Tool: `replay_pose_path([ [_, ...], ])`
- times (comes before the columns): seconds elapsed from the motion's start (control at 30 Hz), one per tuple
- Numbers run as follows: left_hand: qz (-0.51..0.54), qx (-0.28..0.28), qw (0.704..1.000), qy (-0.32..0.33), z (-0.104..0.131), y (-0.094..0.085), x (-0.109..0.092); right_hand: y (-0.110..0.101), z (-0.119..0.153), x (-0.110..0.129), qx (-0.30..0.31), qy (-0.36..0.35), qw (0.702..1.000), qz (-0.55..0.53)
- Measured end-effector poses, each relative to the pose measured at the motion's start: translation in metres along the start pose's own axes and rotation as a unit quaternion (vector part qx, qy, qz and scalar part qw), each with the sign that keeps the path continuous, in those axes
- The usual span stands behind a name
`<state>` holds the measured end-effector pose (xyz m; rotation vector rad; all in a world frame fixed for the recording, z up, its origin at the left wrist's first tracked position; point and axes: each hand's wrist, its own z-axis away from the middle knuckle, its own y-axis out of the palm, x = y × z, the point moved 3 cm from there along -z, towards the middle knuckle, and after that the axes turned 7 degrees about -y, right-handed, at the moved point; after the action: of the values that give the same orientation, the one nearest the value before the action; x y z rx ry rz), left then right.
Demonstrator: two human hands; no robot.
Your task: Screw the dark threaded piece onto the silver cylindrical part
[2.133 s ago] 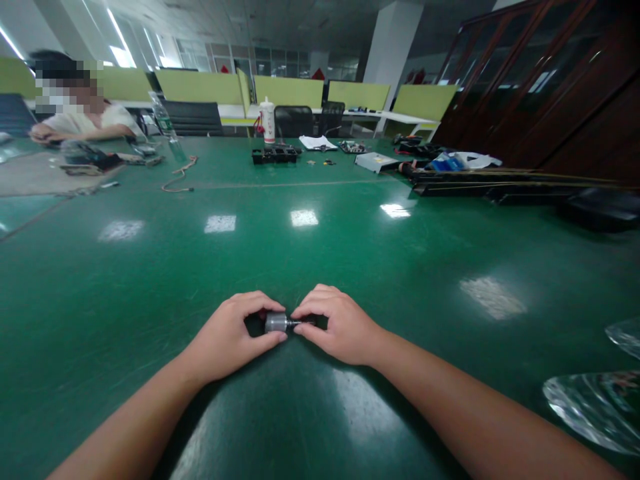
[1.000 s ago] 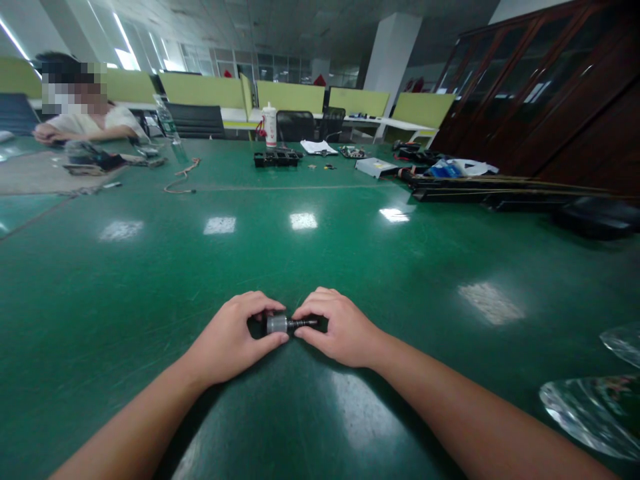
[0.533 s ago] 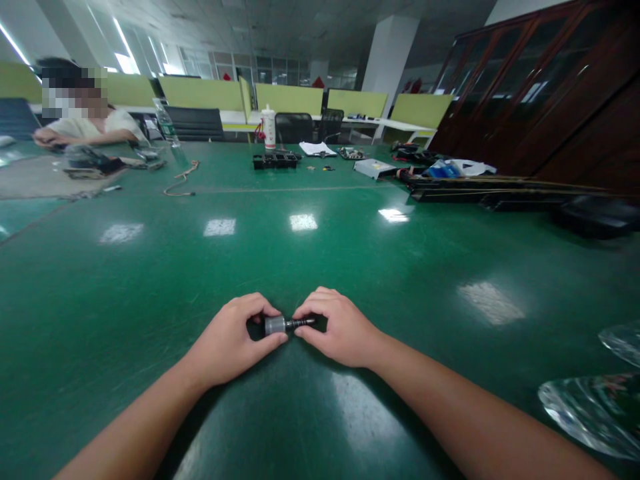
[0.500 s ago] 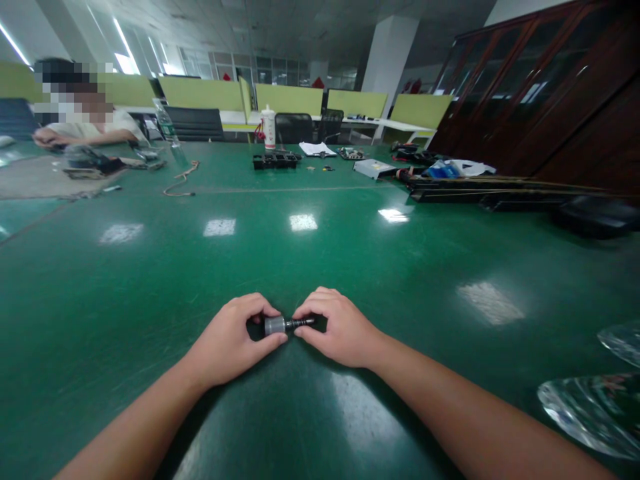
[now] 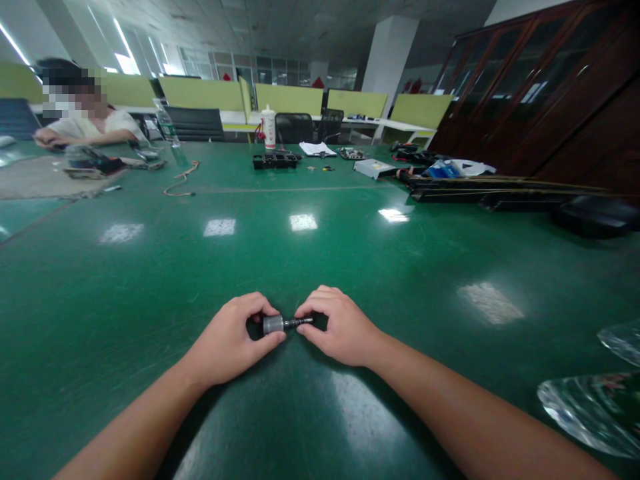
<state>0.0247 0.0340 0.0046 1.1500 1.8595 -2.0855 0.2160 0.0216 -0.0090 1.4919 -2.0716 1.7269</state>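
Observation:
A short grey metal cylinder (image 5: 273, 325) lies low over the green table, its axis running left to right. A thin, dark, stepped shaft (image 5: 291, 323) extends from its right end. My left hand (image 5: 240, 337) curls around the cylinder, thumb on the near side and index finger on the far side. Around the shaft's right part, my right hand (image 5: 340, 328) has its thumb and index finger closed in a pinch. Whether the cylinder and the shaft are one piece or two, I cannot tell. The other fingers of both hands are mostly hidden.
Glossy green tabletop (image 5: 260, 253) surrounds my hands. Clear plastic packaging (image 5: 590, 407) lies at the near right. Black rails (image 5: 450, 190) and a silver box (image 5: 374, 168) are farther back. A white bottle (image 5: 269, 128) stands behind a black part (image 5: 276, 161). A person (image 5: 93, 127) sits far left.
My left hand and the cylinder have shifted very slightly left. A bit more of the shaft shows between my two hands.

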Motion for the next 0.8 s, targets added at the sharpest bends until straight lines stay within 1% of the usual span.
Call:
replay_pose_path([
  [0.17,0.001,-0.003,1.000,0.000,-0.0004,-0.0005,0.0006,-0.0006,0.0001,-0.0006,-0.005,0.008,1.000,0.004],
  [0.4,0.010,-0.024,1.000,-0.011,-0.0013,-0.0025,0.0057,-0.0013,0.0003,-0.0048,-0.020,0.028,0.999,0.026],
  [0.8,0.011,-0.033,0.999,-0.022,-0.0019,-0.0018,0.0059,-0.0042,0.0008,-0.0065,-0.022,0.061,0.997,0.042],
])
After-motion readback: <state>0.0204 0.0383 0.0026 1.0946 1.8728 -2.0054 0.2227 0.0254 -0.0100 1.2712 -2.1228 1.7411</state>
